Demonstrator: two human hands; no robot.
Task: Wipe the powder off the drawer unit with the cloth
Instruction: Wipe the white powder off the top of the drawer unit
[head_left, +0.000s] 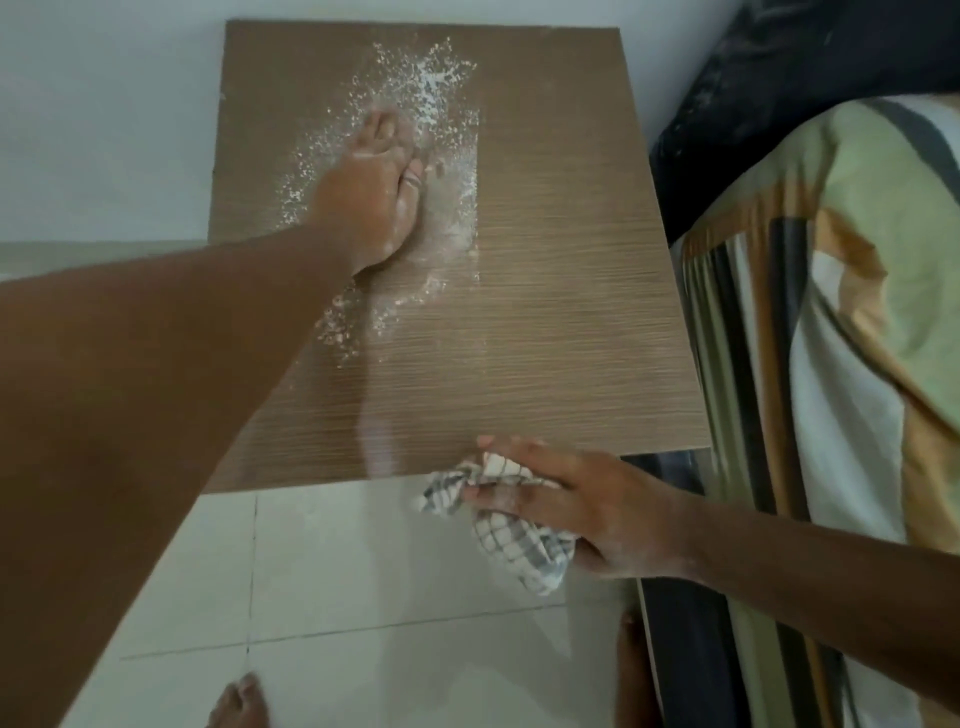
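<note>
Head view, one entry. Drawer unit (545, 312): wood-grain top, centre of frame. Powder (426, 88): scattered upper centre, trailing down to mid-frame. Left hand (374, 197): flat in the powder, fingers together, dusted white. Right hand (587, 509): at the top's lower edge, fingers clamped on the checked cloth (509, 535), bunched. Advice: lift the bare palm clear, flatten the cloth, sweep from the upper patch toward the lower edge in overlapping strokes.

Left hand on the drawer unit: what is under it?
The left hand lies flat on the wooden top of the drawer unit, with white powder scattered around it. Whether powder lies beneath the palm is hidden. The cloth is in the right hand.
</note>
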